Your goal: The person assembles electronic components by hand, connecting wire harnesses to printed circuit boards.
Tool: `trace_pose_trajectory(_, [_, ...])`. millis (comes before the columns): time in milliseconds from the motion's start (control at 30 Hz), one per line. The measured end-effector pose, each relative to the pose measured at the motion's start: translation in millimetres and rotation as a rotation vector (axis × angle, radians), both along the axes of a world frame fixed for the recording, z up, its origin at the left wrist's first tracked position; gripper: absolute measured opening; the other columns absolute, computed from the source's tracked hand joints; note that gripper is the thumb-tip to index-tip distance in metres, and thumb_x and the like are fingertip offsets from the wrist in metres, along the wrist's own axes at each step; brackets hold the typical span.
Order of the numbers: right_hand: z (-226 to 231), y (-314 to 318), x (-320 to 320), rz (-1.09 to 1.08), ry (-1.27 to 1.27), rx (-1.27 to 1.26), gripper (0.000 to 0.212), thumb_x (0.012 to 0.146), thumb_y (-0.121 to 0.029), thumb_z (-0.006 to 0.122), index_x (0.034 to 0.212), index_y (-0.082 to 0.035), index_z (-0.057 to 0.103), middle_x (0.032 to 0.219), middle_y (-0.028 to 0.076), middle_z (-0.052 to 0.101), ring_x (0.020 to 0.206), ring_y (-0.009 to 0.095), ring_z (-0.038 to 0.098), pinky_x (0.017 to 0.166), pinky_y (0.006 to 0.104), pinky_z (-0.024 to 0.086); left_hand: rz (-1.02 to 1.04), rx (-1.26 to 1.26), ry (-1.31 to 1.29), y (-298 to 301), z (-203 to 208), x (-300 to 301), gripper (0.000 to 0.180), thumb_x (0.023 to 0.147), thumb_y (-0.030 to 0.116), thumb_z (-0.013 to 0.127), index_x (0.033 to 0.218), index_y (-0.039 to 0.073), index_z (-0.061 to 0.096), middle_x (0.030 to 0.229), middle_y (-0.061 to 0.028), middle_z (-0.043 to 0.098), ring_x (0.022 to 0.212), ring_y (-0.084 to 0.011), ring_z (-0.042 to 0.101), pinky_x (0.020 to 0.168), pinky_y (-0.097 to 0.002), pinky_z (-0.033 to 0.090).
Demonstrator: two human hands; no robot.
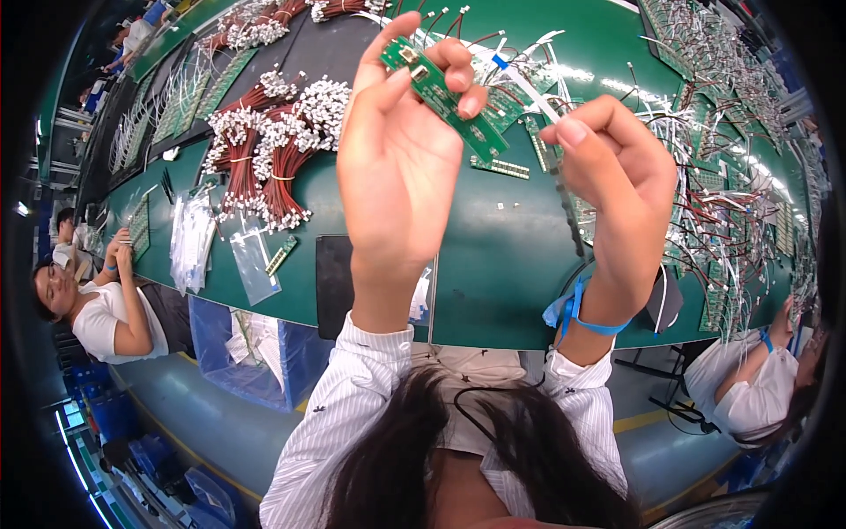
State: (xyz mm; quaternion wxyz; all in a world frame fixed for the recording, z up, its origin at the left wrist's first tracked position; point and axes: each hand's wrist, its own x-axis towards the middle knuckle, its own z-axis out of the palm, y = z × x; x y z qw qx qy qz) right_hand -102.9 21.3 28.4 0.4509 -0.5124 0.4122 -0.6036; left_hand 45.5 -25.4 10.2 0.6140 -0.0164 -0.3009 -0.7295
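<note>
My left hand point(392, 176) is raised above the bench, its fingers closed round a narrow green circuit board point(483, 137) held at a slant. Small metal connectors show near the board's upper end. To the right, my right hand point(621, 172) pinches a flat white ribbon cable point(535, 95) between thumb and forefinger. The cable's blue-marked end point(500, 62) points up toward the board; from this angle I cannot tell whether it touches. A blue strap point(599, 328) circles my right wrist. Behind the held board lie more green boards point(500, 167) with wires.
Bundles of brown wires with white connectors point(286, 167) lie left on the green bench point(489, 300). Nearby are clear plastic bags point(191, 242) and a black pad point(333, 286). Wired boards point(714, 238) crowd the right. A blue-lined bin point(295, 361) stands below. People sit at both sides.
</note>
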Motion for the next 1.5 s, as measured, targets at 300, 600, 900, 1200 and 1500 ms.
trace_pose_trajectory(300, [-10, 7, 35, -0.084, 0.051, 0.017, 0.011, 0.083, -0.005, 0.055, 0.076, 0.003, 0.055, 0.049, -0.007, 0.039, 0.045, -0.001, 0.027, 0.043, 0.0185, 0.017, 0.141, 0.007, -0.094, 4, 1, -11, 0.044, 0.082, 0.003, 0.041, 0.124, -0.007, 0.031, 0.107, -0.0180, 0.043, 0.094, -0.0218, 0.042, 0.082, -0.0339, 0.036])
trace_pose_trajectory(600, [-13, 0, 33, -0.131, 0.092, 0.018, 0.012, 0.083, -0.003, 0.054, 0.073, 0.004, 0.054, 0.045, -0.008, 0.037, 0.042, -0.002, 0.024, 0.041, 0.0184, 0.016, 0.155, 0.030, -0.178, 9, 3, -15, 0.043, 0.082, 0.003, 0.041, 0.124, -0.007, 0.032, 0.106, -0.0180, 0.043, 0.093, -0.0213, 0.043, 0.081, -0.0334, 0.037])
trace_pose_trajectory(900, [-14, -6, 31, -0.072, 0.000, 0.052, 0.014, 0.082, -0.006, 0.053, 0.072, 0.004, 0.055, 0.043, -0.007, 0.037, 0.039, -0.002, 0.024, 0.038, 0.0189, 0.014, 0.169, 0.028, -0.208, 9, 4, -16, 0.043, 0.083, 0.003, 0.041, 0.123, -0.006, 0.032, 0.106, -0.0179, 0.044, 0.091, -0.0209, 0.043, 0.080, -0.0329, 0.037])
trace_pose_trajectory(1200, [-15, -7, 33, -0.051, -0.051, 0.065, 0.014, 0.082, -0.006, 0.053, 0.072, 0.004, 0.054, 0.043, -0.007, 0.036, 0.038, -0.002, 0.024, 0.038, 0.0184, 0.015, 0.197, 0.013, -0.218, 8, 4, -15, 0.042, 0.083, 0.002, 0.041, 0.123, -0.006, 0.032, 0.105, -0.0179, 0.045, 0.090, -0.0204, 0.044, 0.079, -0.0324, 0.038])
trace_pose_trajectory(1500, [-15, -8, 32, -0.045, -0.071, 0.065, 0.014, 0.082, -0.007, 0.053, 0.072, 0.004, 0.054, 0.043, -0.007, 0.036, 0.038, -0.002, 0.023, 0.038, 0.0184, 0.015, 0.222, -0.006, -0.225, 8, 3, -16, 0.041, 0.083, 0.002, 0.041, 0.123, -0.006, 0.032, 0.105, -0.0179, 0.046, 0.089, -0.0200, 0.044, 0.078, -0.0319, 0.038])
